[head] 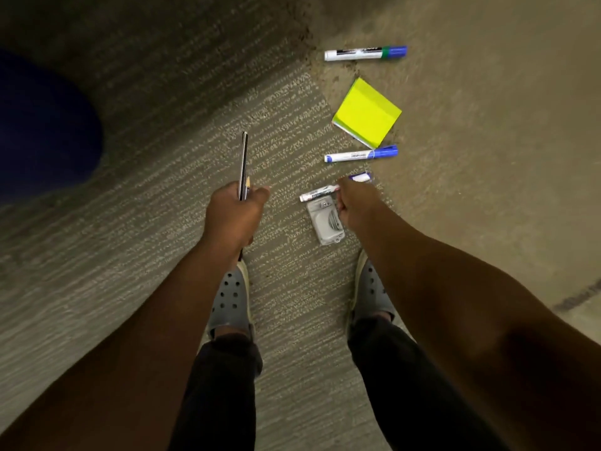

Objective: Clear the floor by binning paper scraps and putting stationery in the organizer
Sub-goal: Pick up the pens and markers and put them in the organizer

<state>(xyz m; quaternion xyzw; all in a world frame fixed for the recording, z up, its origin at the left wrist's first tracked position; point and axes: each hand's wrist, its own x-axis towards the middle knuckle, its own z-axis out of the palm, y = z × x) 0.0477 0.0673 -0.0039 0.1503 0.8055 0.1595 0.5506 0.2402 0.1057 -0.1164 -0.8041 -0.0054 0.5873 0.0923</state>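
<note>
Three markers lie on the carpet (162,157) ahead of us: one far off at one o'clock (364,53), one nearer (359,154) just below a yellow sticky-note pad (367,112), and the nearest marker (320,192) under our right hand (356,203), whose fingers curl round its middle. A clear plastic case (322,222) touches it at six o'clock. Our left hand (234,216) grips pens (244,164) pointing to twelve.

Left hand (234,213) grips pens (244,164) — right hand (353,203) pinches marker (320,192).
</note>
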